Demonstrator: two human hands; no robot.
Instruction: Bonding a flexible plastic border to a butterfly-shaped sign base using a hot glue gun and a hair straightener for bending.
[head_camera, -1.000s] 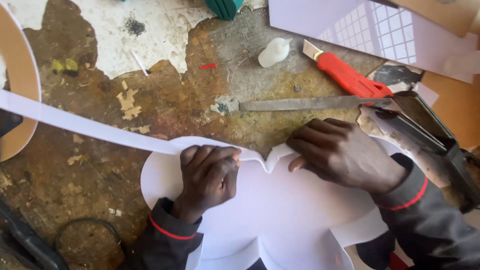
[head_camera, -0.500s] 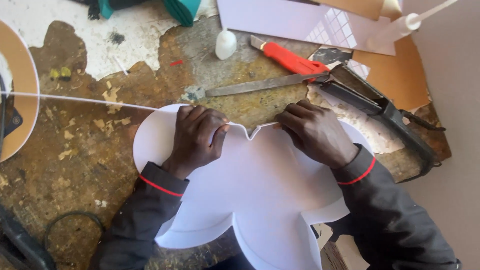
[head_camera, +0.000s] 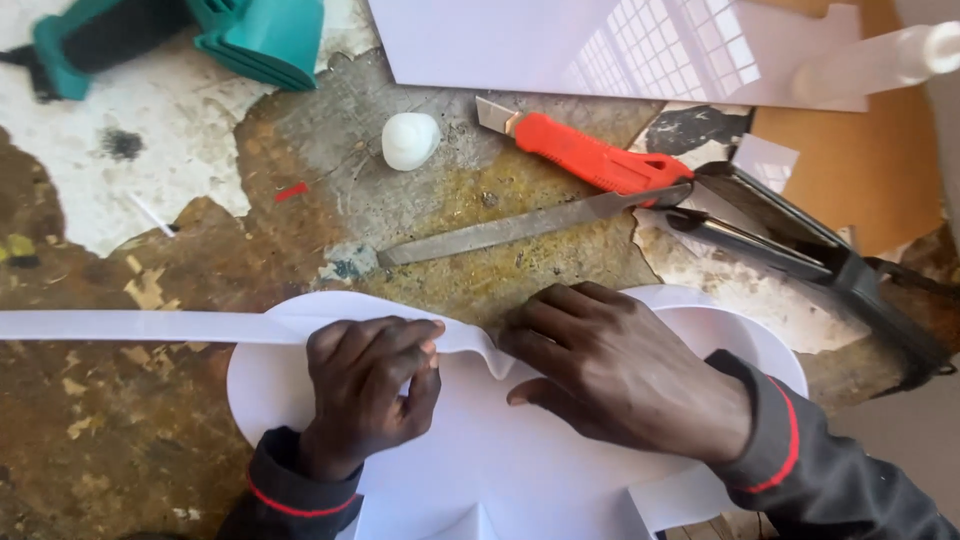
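Note:
A white lobed cut-out sheet (head_camera: 520, 470) lies flat on the stained workbench (head_camera: 120, 440). A long white strip (head_camera: 130, 325) runs in from the left edge and follows the sheet's top rim. My left hand (head_camera: 370, 390) has its fingers curled over the strip, pinching it against the sheet's edge. Just to the right, my right hand (head_camera: 610, 370) lies palm down with fingers spread, pressing on the strip and sheet at the notch between two lobes. Both sleeves are dark with a red band at the cuff.
Beyond the hands lie a metal file (head_camera: 520, 228), an orange utility knife (head_camera: 590, 155), a white lump (head_camera: 410, 140), large black shears (head_camera: 800, 250) at right, a teal tool (head_camera: 200, 35) at the far left, a white sheet (head_camera: 620, 50) and brown board (head_camera: 860, 170).
The view has moved closer and shifted. Both hands stay on the sheet's top edge; the right hand has slid left towards the notch and the strip now lies flatter along the rim.

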